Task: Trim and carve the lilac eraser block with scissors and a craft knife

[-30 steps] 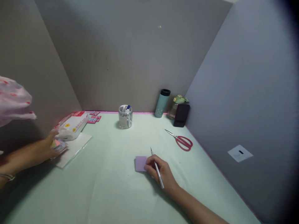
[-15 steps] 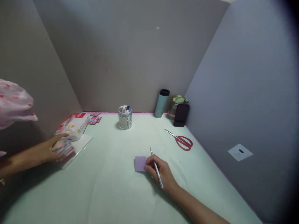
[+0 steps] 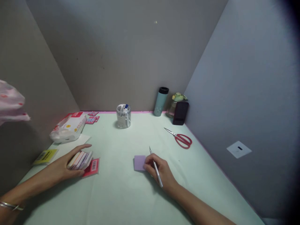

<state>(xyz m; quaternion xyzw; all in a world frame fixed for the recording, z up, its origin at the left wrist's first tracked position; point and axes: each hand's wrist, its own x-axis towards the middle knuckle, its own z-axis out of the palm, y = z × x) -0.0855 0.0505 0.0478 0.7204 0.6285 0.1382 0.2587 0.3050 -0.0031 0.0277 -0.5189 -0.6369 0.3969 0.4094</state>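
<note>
My left hand [image 3: 63, 162] grips a stack of pastel sticky-note pads [image 3: 80, 160], thumb on one side and fingers on the other. Just beneath and beside that stack lies a red packet [image 3: 94, 166] with a barcode label. At the middle of the table, my right hand [image 3: 161, 171] holds a slim silver craft knife [image 3: 157, 172], its pointed tip facing away from me. The fingertips of that hand touch the right edge of a purple sticky-note pad [image 3: 139, 162], which lies flat on the cloth.
Red-handled scissors [image 3: 182, 139] lie right. Behind stand a clear jar [image 3: 123, 120] of pens, a teal tumbler [image 3: 161, 102], a green-topped bottle [image 3: 171, 108] and a dark phone [image 3: 181, 113]. Left are a tissue pack [image 3: 71, 126], a yellow packet [image 3: 45, 156] and pink packets [image 3: 92, 119].
My left hand has moved right and nearer to me with the stack, away from the tissue pack. The yellow and red packets now show. My right hand keeps its place by the purple pad.
</note>
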